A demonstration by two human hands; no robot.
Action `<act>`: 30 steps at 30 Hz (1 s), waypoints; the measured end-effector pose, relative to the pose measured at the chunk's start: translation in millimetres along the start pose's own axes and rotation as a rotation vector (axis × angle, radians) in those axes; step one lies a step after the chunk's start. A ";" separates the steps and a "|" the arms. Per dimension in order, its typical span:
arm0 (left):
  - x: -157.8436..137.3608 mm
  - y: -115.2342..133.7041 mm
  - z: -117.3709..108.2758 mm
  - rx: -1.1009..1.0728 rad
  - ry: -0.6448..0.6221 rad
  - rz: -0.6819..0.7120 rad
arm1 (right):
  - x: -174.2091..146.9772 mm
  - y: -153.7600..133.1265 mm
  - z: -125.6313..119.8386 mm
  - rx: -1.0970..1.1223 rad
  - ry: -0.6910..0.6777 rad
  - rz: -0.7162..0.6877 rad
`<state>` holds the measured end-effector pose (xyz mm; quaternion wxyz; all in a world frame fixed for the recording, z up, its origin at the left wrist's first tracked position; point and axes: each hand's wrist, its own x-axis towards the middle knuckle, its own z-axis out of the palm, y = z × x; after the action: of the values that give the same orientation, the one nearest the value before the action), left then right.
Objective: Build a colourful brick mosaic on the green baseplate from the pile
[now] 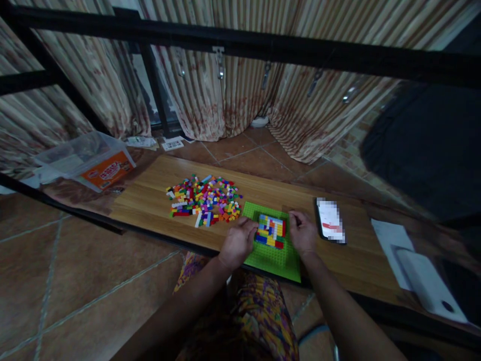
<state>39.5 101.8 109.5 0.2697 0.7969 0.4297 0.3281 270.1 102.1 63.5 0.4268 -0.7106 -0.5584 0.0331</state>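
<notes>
brick pile [206, 200] sits left of the left hand [237, 242], which is curled right by the block build [271, 231] and looks nearer. build's between the hands on the green baseplate [276, 261], squarish, no clear long axis. right hand [302, 233] is curled just off it; can't tell if either grips anything.

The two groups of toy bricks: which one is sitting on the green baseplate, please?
The compact brick block on the green baseplate, between the left hand and the right hand; the loose brick pile lies scattered directly on the wooden table.
</notes>
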 end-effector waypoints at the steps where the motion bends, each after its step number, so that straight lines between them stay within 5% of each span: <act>1: 3.6 1.9 3.2 0.007 -0.023 0.021 | 0.0 -0.6 0.0 0.002 0.002 0.002; 9: 20.6 10.3 13.9 0.184 -0.181 0.159 | 0.5 -3.5 0.5 0.020 0.008 0.017; 30: 23.7 14.1 18.9 0.203 -0.186 0.125 | -1.3 4.5 0.3 -0.023 -0.004 0.003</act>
<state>70.8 112.5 114.3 0.2056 0.8721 0.3834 0.2239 272.9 101.2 59.8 0.4172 -0.7163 -0.5586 0.0288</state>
